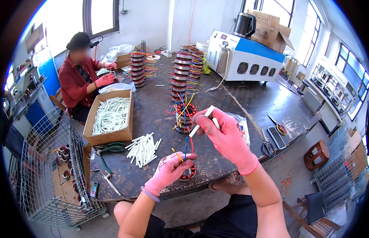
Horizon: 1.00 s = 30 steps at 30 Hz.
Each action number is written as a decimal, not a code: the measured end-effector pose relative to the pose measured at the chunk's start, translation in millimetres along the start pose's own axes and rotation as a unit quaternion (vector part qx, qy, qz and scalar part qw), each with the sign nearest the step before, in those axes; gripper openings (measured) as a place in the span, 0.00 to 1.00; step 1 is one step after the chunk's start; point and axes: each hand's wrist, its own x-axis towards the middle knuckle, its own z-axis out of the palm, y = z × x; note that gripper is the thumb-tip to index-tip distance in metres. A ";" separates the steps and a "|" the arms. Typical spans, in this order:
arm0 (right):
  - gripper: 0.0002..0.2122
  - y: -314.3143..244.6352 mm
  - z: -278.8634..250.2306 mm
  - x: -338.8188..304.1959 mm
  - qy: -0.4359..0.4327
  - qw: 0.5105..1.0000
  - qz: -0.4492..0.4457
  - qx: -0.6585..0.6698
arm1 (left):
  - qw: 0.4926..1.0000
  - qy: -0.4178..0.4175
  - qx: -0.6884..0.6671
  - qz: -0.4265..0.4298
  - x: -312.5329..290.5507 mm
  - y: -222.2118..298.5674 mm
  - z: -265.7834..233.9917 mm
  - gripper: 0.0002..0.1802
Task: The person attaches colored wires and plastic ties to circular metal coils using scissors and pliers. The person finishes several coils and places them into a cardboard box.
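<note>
My left hand point(168, 171), in a pink glove, is closed on the coloured lead wires point(186, 147) of a small motor stator point(189, 173) at the table's near edge. Yellow, blue and red leads stick up around its fingers. Above and to the right, my right hand point(231, 142), also gloved in pink, grips white sleeving tubes point(202, 120). One long tube slants across the fingertips, and another end shows beside it. The tubes are apart from the wires. Beyond my hands stands a stack of wound stators point(179, 79) with coloured leads poking out.
Loose white tubes point(144, 150) lie left of my hands, near a cardboard box point(109, 137) full of them. Pliers point(113, 147), scissors point(267, 146) and a soldering-iron-like tool point(109, 182) lie on the table. A co-worker point(79, 75) sits far left; a white-blue machine point(248, 55) stands behind.
</note>
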 end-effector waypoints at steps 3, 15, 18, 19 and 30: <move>0.11 8.3 6.0 7.5 0.012 0.998 -0.051 -0.022 | 1.000 -0.001 -0.001 0.001 0.5 3.2 -0.4 0.12; 0.10 3.2 15.3 3.1 -0.055 0.986 -0.053 -0.150 | 1.000 0.018 0.008 0.021 -1.6 1.3 0.3 0.12; 0.09 27.6 21.5 -5.4 -0.068 0.976 -0.062 -0.196 | 0.998 0.029 0.034 0.040 -0.1 -3.0 2.1 0.11; 0.09 36.5 22.7 -9.0 -0.071 0.969 -0.076 -0.222 | 0.998 0.036 0.032 0.034 -0.9 -5.2 3.5 0.11; 0.11 84.9 38.7 -43.1 -0.085 0.954 -0.070 -0.280 | 0.962 0.068 -0.215 -0.154 -4.3 3.2 -5.5 0.21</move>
